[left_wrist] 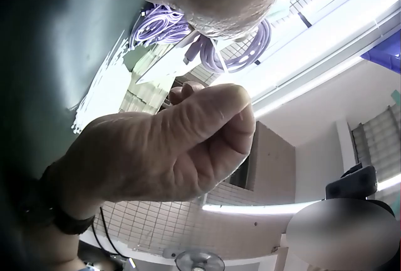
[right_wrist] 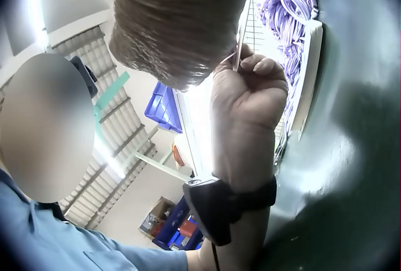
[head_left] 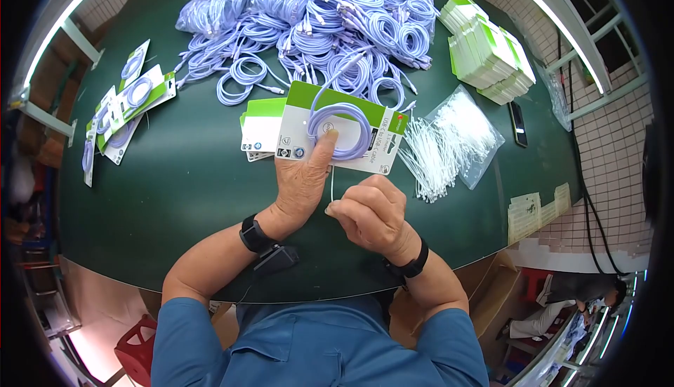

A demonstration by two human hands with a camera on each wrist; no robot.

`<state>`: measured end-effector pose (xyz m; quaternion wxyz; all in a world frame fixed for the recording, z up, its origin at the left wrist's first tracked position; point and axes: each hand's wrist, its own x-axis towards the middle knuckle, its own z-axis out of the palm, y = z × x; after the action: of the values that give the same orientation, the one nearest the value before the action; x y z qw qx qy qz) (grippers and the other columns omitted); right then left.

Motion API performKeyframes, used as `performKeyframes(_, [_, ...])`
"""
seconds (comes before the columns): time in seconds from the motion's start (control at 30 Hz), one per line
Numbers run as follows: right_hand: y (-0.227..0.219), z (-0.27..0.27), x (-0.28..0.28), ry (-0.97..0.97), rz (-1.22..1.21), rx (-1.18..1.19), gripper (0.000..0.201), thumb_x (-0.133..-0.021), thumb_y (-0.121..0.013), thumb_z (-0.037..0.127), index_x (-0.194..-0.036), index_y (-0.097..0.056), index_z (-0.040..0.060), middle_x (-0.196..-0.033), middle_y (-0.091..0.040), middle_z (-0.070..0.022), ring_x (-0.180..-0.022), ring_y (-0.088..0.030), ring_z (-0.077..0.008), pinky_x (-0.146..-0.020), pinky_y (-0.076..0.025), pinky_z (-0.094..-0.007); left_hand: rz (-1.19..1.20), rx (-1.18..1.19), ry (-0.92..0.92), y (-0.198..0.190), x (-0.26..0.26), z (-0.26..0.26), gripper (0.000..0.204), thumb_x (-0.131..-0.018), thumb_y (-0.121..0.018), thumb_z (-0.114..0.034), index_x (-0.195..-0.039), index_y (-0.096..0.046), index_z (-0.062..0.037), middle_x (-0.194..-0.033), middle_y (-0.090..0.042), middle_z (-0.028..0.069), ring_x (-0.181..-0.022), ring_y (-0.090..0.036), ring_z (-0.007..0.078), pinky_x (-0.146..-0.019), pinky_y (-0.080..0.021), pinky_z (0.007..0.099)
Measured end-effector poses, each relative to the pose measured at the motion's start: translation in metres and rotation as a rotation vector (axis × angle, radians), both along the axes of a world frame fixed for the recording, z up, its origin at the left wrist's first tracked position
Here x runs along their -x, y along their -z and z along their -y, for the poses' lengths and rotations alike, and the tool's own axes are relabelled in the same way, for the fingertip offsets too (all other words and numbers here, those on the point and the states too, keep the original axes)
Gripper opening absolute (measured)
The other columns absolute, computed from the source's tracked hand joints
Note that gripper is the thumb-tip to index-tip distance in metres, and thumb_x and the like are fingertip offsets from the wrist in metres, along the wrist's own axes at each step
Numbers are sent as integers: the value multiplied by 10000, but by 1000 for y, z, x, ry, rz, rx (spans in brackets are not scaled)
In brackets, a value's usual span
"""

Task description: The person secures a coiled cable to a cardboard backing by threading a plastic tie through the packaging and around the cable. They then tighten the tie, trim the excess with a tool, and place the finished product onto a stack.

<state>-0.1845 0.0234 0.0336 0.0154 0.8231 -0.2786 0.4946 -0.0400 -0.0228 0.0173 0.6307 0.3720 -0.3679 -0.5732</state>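
Observation:
In the head view my left hand (head_left: 302,187) grips a green and white card (head_left: 295,117), its thumb over a coiled lilac cable (head_left: 361,131) lying on the card. A thin white tie (head_left: 332,183) hangs below the card, and my right hand (head_left: 372,215) pinches its lower end, fingers curled. The left wrist view shows the right hand (left_wrist: 169,146) with thumb and forefinger together, below the coil (left_wrist: 263,39). From the right wrist the left hand (right_wrist: 250,108) appears beside the white tie (right_wrist: 240,42); the card's far side is hidden.
A heap of coiled lilac cables (head_left: 309,22) lies at the back. Carded cables (head_left: 139,92) are on the left, with blank-looking cards (head_left: 260,134) behind the left hand. To the right are white ties (head_left: 428,162), stacked cards (head_left: 491,57), a phone (head_left: 518,124) and paper sheets (head_left: 524,216).

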Motion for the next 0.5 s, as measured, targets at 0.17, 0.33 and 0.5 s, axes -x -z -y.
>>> performKeyframes(0.17, [4, 9, 0, -21, -24, -32, 320, -692, -863, -18, -965, -720, 69, -865, -631, -46, -674, -603, -222, -563, -501, -330, 30, -55, 48, -3, -6, -2, 230, -991, -751, -115, -1169, -634, -27, -970, -661, 9, -720, -583, 51, -558, -462, 225])
performKeyframes(0.33, [8, 12, 8, 55, -90, -12, 310, -705, -838, -39, -971, -721, 69, -873, -630, -47, -662, -599, -217, -561, -498, -334, -7, -13, 17, -7, 3, -7, 220, -990, -749, -116, -1158, -638, -28, -934, -656, 2, -694, -569, 43, -544, -447, 222])
performKeyframes(0.5, [7, 11, 6, 139, -86, 42, 290, -718, -794, -12, -986, -710, 61, -892, -635, -42, -688, -605, -222, -581, -505, -338, 25, 44, 16, -4, 6, -8, 218, -989, -751, -115, -1157, -650, -20, -944, -673, 12, -747, -608, 69, -601, -493, 244])
